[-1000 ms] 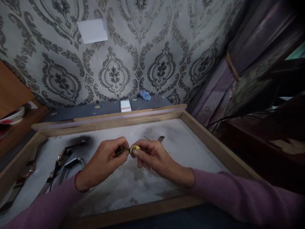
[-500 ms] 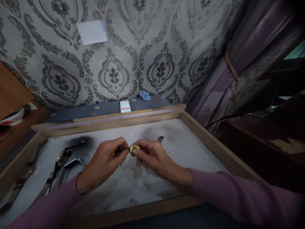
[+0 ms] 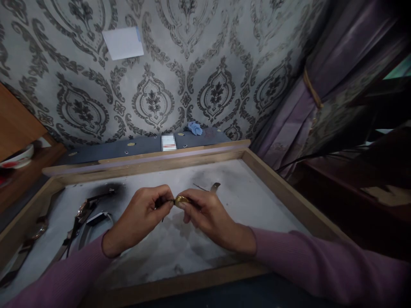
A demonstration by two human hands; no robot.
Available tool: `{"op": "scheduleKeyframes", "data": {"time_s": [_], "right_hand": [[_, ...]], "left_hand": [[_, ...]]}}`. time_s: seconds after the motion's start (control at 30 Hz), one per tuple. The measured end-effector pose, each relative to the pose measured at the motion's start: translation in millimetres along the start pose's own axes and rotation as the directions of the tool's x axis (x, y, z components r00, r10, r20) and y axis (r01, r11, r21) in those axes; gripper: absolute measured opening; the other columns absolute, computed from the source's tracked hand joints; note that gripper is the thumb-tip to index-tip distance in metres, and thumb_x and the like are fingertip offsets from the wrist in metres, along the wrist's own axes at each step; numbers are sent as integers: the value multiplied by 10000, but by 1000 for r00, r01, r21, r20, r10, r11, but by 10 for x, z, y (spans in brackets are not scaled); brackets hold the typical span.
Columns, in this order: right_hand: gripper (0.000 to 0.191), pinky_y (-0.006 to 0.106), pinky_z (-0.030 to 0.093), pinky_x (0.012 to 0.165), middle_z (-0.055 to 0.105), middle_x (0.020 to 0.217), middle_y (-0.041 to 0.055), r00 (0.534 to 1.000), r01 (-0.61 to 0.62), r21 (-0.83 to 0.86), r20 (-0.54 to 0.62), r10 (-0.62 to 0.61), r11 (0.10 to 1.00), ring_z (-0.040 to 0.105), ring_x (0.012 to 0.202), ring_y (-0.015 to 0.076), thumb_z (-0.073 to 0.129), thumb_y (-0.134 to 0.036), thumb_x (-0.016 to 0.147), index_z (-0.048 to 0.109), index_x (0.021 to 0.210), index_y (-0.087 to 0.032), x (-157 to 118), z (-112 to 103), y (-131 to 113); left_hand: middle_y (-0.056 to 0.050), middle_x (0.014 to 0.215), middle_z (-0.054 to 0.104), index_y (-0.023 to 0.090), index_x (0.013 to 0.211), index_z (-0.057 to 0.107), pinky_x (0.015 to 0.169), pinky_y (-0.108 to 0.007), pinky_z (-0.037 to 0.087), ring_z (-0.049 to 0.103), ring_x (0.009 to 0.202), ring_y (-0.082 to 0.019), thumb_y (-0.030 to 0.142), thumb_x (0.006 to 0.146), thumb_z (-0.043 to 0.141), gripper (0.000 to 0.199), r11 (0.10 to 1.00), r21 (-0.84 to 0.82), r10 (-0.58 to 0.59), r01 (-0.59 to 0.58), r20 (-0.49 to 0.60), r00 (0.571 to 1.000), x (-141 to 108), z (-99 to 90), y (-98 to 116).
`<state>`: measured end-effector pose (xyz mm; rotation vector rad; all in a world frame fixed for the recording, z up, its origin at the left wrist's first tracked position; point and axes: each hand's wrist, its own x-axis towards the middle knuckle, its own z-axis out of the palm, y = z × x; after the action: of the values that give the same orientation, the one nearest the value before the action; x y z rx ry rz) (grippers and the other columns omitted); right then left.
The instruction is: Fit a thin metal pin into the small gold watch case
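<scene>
Over the middle of a shallow wooden tray point(image 3: 205, 282), my two hands meet at a round, gold-coloured watch case point(image 3: 181, 200). My right hand point(image 3: 208, 214) pinches the case between thumb and fingers. At its left edge the fingertips of my left hand point(image 3: 144, 216) are closed on a thin dark piece point(image 3: 173, 202), mostly hidden, possibly a strap. A dark tip pokes out below those fingers. Behind my right hand lies a curved dark strap-like piece point(image 3: 215, 187), near a thin dark rod point(image 3: 201, 187).
Several watches lie at the tray's left, among them a rose-gold one point(image 3: 82, 208), one with a rectangular face point(image 3: 96, 219) and one along the left side point(image 3: 39, 231). Behind the tray are a small box point(image 3: 168, 142) and a crumpled blue cloth point(image 3: 195, 128). A purple curtain point(image 3: 289, 111) hangs right.
The gold watch case has tipped in my right hand, so its round face shows narrower and more edge-on. My left hand has hardly moved.
</scene>
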<state>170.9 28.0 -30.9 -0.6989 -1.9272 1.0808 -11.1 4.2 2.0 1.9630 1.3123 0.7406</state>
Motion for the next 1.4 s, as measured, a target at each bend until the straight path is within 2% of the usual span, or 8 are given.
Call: {"op": "scheduleKeyframes", "data": {"time_s": [0.17, 0.3, 0.47, 0.83, 1.0, 1.1, 1.23, 1.4], "right_hand": [[186, 209, 396, 503, 526, 581, -31, 1000, -28, 27, 6, 28, 999, 512, 511, 92, 511, -244, 911, 575, 754, -168, 0, 9, 31], [188, 201, 381, 483, 534, 569, -32, 998, -70, 54, 7, 70, 996, 503, 491, 88, 517, -255, 911, 584, 760, -164, 9, 22, 56], [199, 207, 392, 491, 534, 570, -32, 998, -58, 44, -15, 58, 997, 514, 493, 92, 515, -272, 923, 581, 766, -168, -4, 26, 48], [205, 246, 401, 548, 524, 596, -17, 997, 77, -194, 7, -77, 978, 505, 529, 107, 467, -214, 940, 550, 757, -175, -45, -14, 48], [204, 207, 395, 459, 531, 584, -22, 995, -92, -10, 23, 92, 996, 511, 468, 89, 486, -247, 929, 563, 759, -164, -33, -11, 60], [178, 190, 392, 436, 526, 584, -29, 991, -128, 56, 37, 126, 990, 513, 448, 80, 505, -240, 914, 568, 770, -157, -25, 4, 88], [181, 189, 390, 459, 525, 585, -26, 996, -77, -1, 49, 77, 997, 517, 464, 79, 491, -191, 911, 571, 754, -149, -26, 4, 97], [211, 204, 364, 507, 529, 607, -16, 996, 59, -202, 78, -44, 978, 486, 499, 81, 463, -147, 909, 532, 710, -153, -43, -8, 117]], "left_hand": [[66, 567, 408, 180, 674, 504, 520, -227, 270, 368, 539, -90, 200, 847, 485, 176, 999, 34, 5, -5, -5, 1000, 18, 14, -20], [64, 558, 424, 175, 679, 514, 502, -219, 285, 387, 530, -91, 245, 844, 498, 180, 997, -65, -34, 35, 12, 999, 49, 12, -20], [62, 535, 439, 172, 664, 529, 484, -210, 303, 400, 508, -91, 280, 815, 528, 185, 982, -174, -74, 75, 11, 997, 70, 9, -6], [66, 554, 403, 173, 650, 506, 510, -221, 270, 354, 535, -90, 232, 801, 517, 162, 986, -153, -64, 72, 58, 996, 79, 58, -16], [64, 553, 411, 173, 651, 501, 505, -216, 285, 376, 529, -90, 258, 794, 519, 167, 981, -165, -89, 98, 65, 994, 95, 62, -34], [62, 545, 434, 171, 665, 514, 497, -210, 303, 397, 523, -90, 257, 780, 531, 145, 973, -194, -114, 129, 85, 990, 108, 59, -57], [62, 550, 448, 168, 659, 520, 491, -207, 300, 397, 517, -85, 255, 765, 539, 138, 967, -215, -117, 139, 115, 986, 119, 44, -64], [59, 550, 440, 168, 653, 517, 497, -220, 288, 380, 525, -91, 263, 750, 529, 136, 977, -153, -126, 148, 145, 981, 115, 43, -50]]}}
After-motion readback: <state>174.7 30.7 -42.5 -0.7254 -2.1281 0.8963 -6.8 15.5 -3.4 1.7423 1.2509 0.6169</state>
